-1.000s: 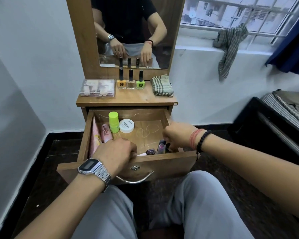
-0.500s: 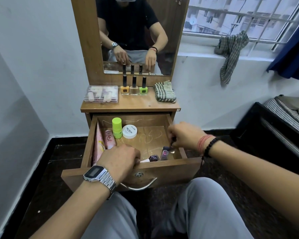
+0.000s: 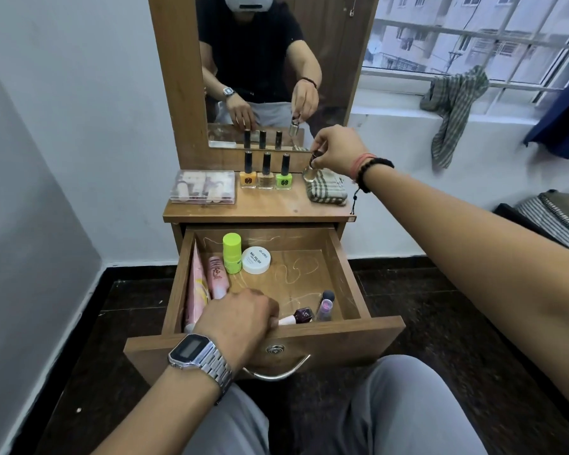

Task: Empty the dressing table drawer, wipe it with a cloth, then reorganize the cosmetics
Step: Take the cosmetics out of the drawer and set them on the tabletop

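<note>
The wooden drawer (image 3: 342,267) stands pulled out. Inside lie pink tubes (image 3: 217,277) at the left, a green bottle (image 3: 232,252), a white round jar (image 3: 256,260), a dark nail polish bottle (image 3: 301,315) and a purple-capped bottle (image 3: 326,305). My left hand (image 3: 240,320) grips the drawer's front edge. My right hand (image 3: 339,151) pinches a small clear bottle (image 3: 309,172) by its cap, just above the tabletop beside the folded striped cloth (image 3: 327,190). Three nail polish bottles (image 3: 266,177) stand in a row on top.
A clear plastic box (image 3: 204,188) sits at the left of the tabletop (image 3: 266,205), under the mirror (image 3: 276,60). Another striped cloth (image 3: 454,106) hangs on the window sill. A bed edge (image 3: 546,211) lies to the right. My knees are below the drawer.
My right hand lifted a small bottle out of the drawer's front right corner and carried it up to the tabletop beside the cloth. My left hand stayed on the drawer front.
</note>
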